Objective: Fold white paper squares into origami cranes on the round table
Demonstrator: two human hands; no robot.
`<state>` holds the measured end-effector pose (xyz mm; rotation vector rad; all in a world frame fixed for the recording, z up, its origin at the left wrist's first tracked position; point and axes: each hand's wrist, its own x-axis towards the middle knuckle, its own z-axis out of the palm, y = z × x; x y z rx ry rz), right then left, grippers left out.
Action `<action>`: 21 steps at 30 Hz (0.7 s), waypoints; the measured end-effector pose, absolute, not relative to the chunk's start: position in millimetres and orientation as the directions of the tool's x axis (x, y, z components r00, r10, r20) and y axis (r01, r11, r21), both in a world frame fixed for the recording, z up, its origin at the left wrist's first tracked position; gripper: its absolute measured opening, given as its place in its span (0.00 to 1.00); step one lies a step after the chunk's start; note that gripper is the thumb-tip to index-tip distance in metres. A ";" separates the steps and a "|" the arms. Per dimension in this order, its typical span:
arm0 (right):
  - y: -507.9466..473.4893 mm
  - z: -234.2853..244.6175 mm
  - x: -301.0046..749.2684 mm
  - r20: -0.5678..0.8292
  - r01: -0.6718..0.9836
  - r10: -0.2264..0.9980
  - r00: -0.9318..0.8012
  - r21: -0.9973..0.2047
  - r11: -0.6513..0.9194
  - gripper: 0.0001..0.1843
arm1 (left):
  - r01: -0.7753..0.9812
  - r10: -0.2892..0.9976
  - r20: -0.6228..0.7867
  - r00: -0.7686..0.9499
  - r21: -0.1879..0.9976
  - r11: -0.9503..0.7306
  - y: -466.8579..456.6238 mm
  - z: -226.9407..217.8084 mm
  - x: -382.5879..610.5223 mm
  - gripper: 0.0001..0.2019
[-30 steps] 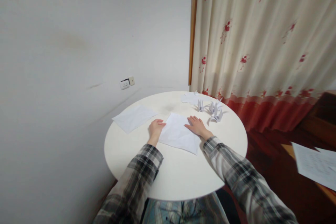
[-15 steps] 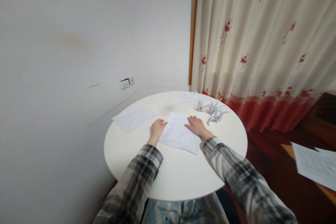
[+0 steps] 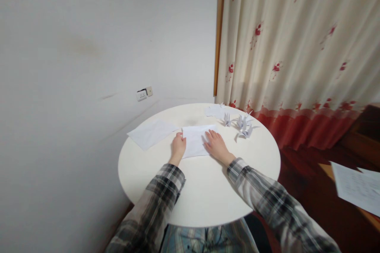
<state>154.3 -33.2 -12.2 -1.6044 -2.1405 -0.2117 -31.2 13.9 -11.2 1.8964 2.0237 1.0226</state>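
A sheet of white paper [image 3: 194, 140] lies on the round white table [image 3: 208, 197], its near edge roughly level with my wrists. My left hand [image 3: 178, 145] grips the sheet's left edge, thumb on top and the other fingers curled at the side. Spread over the right part of the sheet is my right hand [image 3: 217, 145], fingers apart and resting flat on the paper. That hand and wrist hide the sheet's right side.
Another white sheet [image 3: 151, 133] lies at the table's left edge. Folded paper cranes [image 3: 244, 128] stand at the back right, near more white paper [image 3: 212, 111]. A wall with a socket [image 3: 141, 95] is on the left; a flowered curtain [image 3: 282, 47] hangs behind.
The sheet has turned from a slanted position to nearly square with me, its near corner no longer pointing toward me. My right hand has shifted slightly left and nearer on it.
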 end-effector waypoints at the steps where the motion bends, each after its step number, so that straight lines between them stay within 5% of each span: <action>1: -34.2 -13.8 151.3 0.430 0.933 0.871 -0.240 -0.146 0.329 0.27 | 0.825 0.927 0.343 -0.153 0.560 -0.071 11.6 -10.2 -30.7 0.16; 8: -31.0 -19.7 147.4 0.330 0.916 0.898 -0.291 -0.175 0.362 0.21 | 0.943 0.838 0.546 0.013 0.272 -0.192 -6.3 -0.4 -17.7 0.28; 14: -29.5 -14.0 144.2 0.323 0.913 0.898 -0.300 -0.177 0.369 0.21 | 0.786 0.776 0.395 0.491 0.183 -0.590 -1.1 -17.9 1.0 0.27; 21: -26.7 -16.4 143.5 0.332 0.912 0.891 -0.309 -0.163 0.377 0.21 | 0.864 0.858 0.222 0.463 0.102 -0.492 -3.2 -16.4 1.1 0.25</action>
